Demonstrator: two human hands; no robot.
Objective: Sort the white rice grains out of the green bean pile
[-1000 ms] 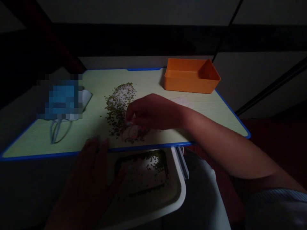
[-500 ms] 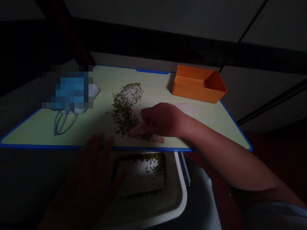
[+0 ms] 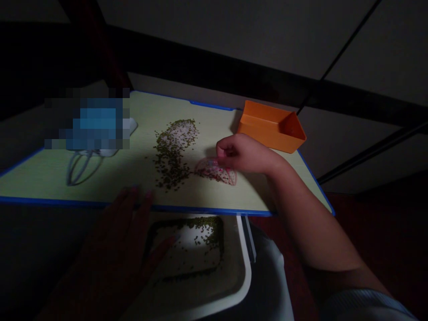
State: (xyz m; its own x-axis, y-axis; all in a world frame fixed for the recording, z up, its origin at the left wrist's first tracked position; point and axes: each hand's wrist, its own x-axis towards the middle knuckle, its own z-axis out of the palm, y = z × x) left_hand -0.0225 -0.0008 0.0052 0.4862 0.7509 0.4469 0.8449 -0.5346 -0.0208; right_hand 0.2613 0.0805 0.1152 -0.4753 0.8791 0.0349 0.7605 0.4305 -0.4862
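My right hand is closed on a clear, half-round protractor with pink markings, tilted low over the board, with dark specks showing on or through it. To its left lies a loose heap of small green beans mixed with white grains like rice. My left hand, dim in shadow, has its fingers apart, tips at the board's front edge and thumb over a white-rimmed tub. More green beans lie in the tub, mostly along its sides.
The pale folding table has a blue edge. An orange open box stands at the back right. On the left are a pixelated blue item and a looped grey cord. A wall or cabinet rises behind.
My right hand and the protractor have moved right and up, away from the bean heap. The white patch near the orange box is now hidden behind that hand. My left hand stays put.
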